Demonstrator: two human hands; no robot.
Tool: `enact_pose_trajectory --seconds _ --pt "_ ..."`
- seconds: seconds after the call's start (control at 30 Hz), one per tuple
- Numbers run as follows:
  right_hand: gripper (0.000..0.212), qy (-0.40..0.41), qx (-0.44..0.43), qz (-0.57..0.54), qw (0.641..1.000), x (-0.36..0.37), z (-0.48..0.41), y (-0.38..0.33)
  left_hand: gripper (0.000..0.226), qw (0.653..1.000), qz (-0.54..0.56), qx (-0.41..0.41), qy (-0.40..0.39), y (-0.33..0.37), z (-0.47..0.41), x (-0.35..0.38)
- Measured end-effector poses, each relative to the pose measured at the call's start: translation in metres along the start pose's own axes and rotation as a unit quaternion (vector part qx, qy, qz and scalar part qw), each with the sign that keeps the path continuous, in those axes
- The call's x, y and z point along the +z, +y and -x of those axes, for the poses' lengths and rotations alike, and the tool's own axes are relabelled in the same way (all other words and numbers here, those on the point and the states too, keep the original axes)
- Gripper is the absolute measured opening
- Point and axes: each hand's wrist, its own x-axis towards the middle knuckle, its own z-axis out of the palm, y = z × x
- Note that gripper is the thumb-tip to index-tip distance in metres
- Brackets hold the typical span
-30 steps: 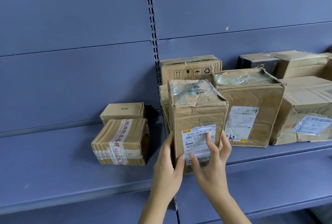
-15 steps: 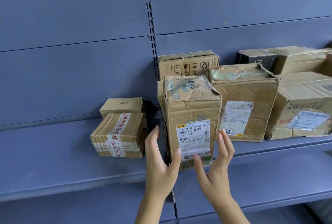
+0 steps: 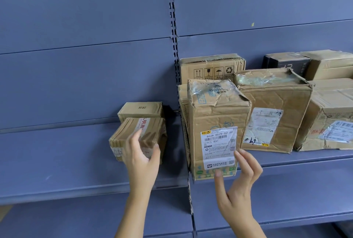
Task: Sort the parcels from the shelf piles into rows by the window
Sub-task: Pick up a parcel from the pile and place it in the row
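A tall battered cardboard parcel [image 3: 215, 119] with a white barcode label stands upright at the front edge of the blue shelf [image 3: 57, 157]. My right hand [image 3: 239, 182] is just in front of its lower right corner, fingers apart, thumb tip on the box's bottom edge. To the left sits a small taped parcel [image 3: 150, 129] with red print on its tape. My left hand [image 3: 143, 155] reaches over its front face, fingers spread and curling around it. A small "AEBE" box [image 3: 141, 108] sits behind it.
More parcels fill the shelf to the right: a box with handling symbols [image 3: 212, 67] at the back, a wide labelled box [image 3: 275, 109], a black box [image 3: 284, 64] and further brown ones [image 3: 332, 115]. A lower shelf [image 3: 277, 197] juts out below. A slotted upright [image 3: 172, 27] divides the bays.
Both hands have let go of the tall parcel. My left hand moved left onto the small taped parcel; my right hand dropped back slightly to the tall box's lower right corner.
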Motion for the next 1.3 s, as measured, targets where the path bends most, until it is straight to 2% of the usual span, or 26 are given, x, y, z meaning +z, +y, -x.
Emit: enact_pose_trajectory --seconds 0.17,0.27,0.37,0.43,0.6,0.77,0.9,1.0,1.13,1.23,1.3 --pt "0.037 -0.033 -0.103 0.011 0.994 0.028 0.011 -0.027 0.058 0.993 -0.102 0.04 -0.032 -0.019 -0.023 -0.014" --pt "0.041 -0.139 -0.125 -0.043 0.981 0.059 0.031 -0.056 0.057 0.995 -0.096 0.015 -0.034 -0.03 -0.026 -0.029" --pt "0.052 -0.261 -0.012 -0.071 0.963 0.095 0.042 -0.078 0.059 0.998 -0.045 -0.034 -0.034 -0.045 -0.033 -0.048" --pt "0.056 -0.283 0.093 -0.082 0.951 0.114 0.04 -0.085 0.057 0.997 -0.025 -0.063 -0.044 -0.056 -0.042 -0.061" --pt "0.067 -0.223 0.218 -0.042 0.949 0.144 0.032 -0.084 0.056 0.986 0.026 -0.112 -0.117 -0.084 -0.057 -0.082" --pt "0.078 -0.207 0.355 -0.05 0.91 0.169 0.038 -0.086 0.06 0.966 0.064 -0.099 -0.229 -0.104 -0.052 -0.084" --pt "0.078 -0.179 0.375 -0.066 0.907 0.178 0.043 -0.099 0.065 0.961 0.11 -0.086 -0.239 -0.108 -0.057 -0.089" --pt "0.074 -0.146 0.351 -0.079 0.922 0.177 0.041 -0.109 0.063 0.961 0.158 -0.063 -0.218 -0.109 -0.06 -0.098" --pt "0.08 -0.135 0.318 -0.104 0.933 0.177 0.039 -0.122 0.055 0.955 0.231 -0.041 -0.183 -0.103 -0.068 -0.125" --pt "0.081 -0.134 0.323 -0.145 0.925 0.172 0.035 -0.129 0.051 0.934 0.305 -0.033 -0.182 -0.105 -0.083 -0.145" --pt "0.079 -0.133 0.335 -0.201 0.911 0.165 0.028 -0.134 0.045 0.933 0.296 0.021 -0.204 -0.103 -0.097 -0.161"
